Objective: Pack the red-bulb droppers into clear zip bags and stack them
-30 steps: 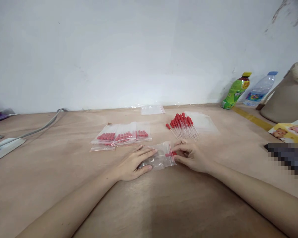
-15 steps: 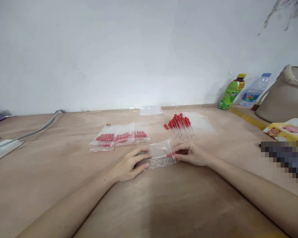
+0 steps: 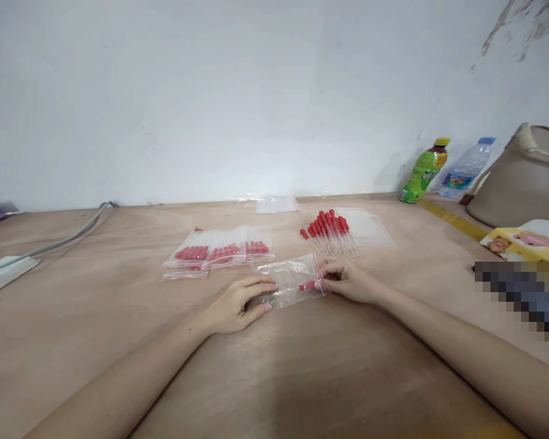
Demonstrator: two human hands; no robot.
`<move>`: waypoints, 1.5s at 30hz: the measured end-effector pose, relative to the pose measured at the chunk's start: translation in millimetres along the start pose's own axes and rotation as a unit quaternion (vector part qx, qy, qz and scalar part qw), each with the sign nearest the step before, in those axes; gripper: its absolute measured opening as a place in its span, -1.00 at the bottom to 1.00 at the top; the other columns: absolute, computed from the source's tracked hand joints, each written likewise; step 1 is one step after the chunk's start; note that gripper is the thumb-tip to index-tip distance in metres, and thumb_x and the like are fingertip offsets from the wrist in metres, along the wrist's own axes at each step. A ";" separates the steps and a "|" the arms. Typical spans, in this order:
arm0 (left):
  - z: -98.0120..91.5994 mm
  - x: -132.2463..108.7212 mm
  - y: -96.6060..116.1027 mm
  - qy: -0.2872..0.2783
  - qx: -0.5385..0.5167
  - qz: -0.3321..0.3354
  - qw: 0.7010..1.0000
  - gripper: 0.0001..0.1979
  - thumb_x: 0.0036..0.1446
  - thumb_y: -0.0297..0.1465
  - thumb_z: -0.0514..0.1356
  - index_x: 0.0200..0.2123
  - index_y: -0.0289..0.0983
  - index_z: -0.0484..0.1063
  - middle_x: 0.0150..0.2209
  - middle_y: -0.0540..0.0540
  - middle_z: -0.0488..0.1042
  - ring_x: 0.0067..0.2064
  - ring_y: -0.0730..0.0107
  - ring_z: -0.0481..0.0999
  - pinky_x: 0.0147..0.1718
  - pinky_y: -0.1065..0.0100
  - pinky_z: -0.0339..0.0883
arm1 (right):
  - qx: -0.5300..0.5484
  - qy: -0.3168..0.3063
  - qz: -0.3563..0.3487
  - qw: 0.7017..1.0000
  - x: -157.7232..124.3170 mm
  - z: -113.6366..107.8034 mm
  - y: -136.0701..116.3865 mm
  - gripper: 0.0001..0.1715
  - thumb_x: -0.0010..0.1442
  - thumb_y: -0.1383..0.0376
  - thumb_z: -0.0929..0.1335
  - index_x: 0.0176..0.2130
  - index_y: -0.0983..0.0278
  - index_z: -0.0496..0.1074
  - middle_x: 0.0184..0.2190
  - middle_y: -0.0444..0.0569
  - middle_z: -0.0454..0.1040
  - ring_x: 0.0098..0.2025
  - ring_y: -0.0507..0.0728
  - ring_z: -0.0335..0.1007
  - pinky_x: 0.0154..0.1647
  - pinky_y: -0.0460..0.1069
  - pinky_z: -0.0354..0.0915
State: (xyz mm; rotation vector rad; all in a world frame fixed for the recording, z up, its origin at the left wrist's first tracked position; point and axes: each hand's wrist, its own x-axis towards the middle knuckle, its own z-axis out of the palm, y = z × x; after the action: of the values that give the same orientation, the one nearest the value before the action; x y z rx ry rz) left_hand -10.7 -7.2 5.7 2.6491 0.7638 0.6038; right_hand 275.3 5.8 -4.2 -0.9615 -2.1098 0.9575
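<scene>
A clear zip bag [image 3: 286, 273] lies nearly flat between my hands, its red-edged mouth facing right. Inside it is a dropper with a red rubber bulb [image 3: 307, 285] and a thin clear stem pointing left. My right hand [image 3: 348, 279] is at the bag's mouth, thumb and fingertips closed round the end of the bulb. My left hand [image 3: 241, 302] holds the bag's closed end down, fingers on top and thumb at the near side. Behind the bag, a fanned pile of red-bulbed droppers [image 3: 327, 225] lies on the table.
Several filled zip bags [image 3: 226, 249] overlap at centre left. Flat bags [image 3: 366, 227] lie beside the pile, another bag [image 3: 277, 205] by the wall. At right stand a green bottle [image 3: 424, 174], a clear bottle [image 3: 467, 169] and a beige bag [image 3: 526, 183]. A grey cable [image 3: 85, 227] runs left.
The dropper has slid further left into the bag, pushed by my right fingers at the mouth. My left hand has stayed on the closed end.
</scene>
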 end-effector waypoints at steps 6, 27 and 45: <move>-0.8 0.1 -1.2 -0.007 -0.010 0.003 1.000 -0.65 0.18 -0.37 0.07 0.05 -0.19 0.32 0.04 -0.15 0.34 0.04 0.24 0.34 0.01 0.19 0.26 | -0.018 -0.093 -0.035 0.995 -0.8 -11.9 -4.2 -0.76 0.07 0.14 0.35 -0.32 0.20 0.53 -0.23 -0.05 0.40 -0.19 0.05 0.32 -0.12 -0.01 0.24; 0.2 -1.3 2.0 0.009 -0.014 -0.009 1.000 -0.73 0.19 -0.38 0.07 -0.05 -0.24 0.39 -0.03 -0.14 0.38 -0.01 0.29 0.38 -0.03 0.24 0.29 | -0.480 0.149 0.207 0.839 109.4 12.8 4.8 -0.69 0.14 0.37 0.20 -0.14 0.50 0.33 -0.18 0.34 0.40 -0.06 0.32 0.26 -0.12 0.12 0.12; -2.0 2.4 0.9 -0.038 0.013 -0.009 0.999 -0.55 0.18 -0.33 0.07 0.15 -0.20 0.17 0.14 -0.10 0.26 0.18 0.21 0.19 0.16 0.08 0.04 | 0.111 0.397 0.047 0.910 14.4 -10.3 2.4 -0.67 0.11 0.08 0.25 -0.18 0.21 0.22 -0.50 -0.21 0.22 -0.58 -0.04 0.18 -0.53 -0.08 0.19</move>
State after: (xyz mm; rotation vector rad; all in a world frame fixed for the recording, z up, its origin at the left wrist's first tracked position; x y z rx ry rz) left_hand -9.4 -6.2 8.5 2.6694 0.7762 0.4885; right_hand 276.2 22.2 2.8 -1.0980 -1.2547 0.6637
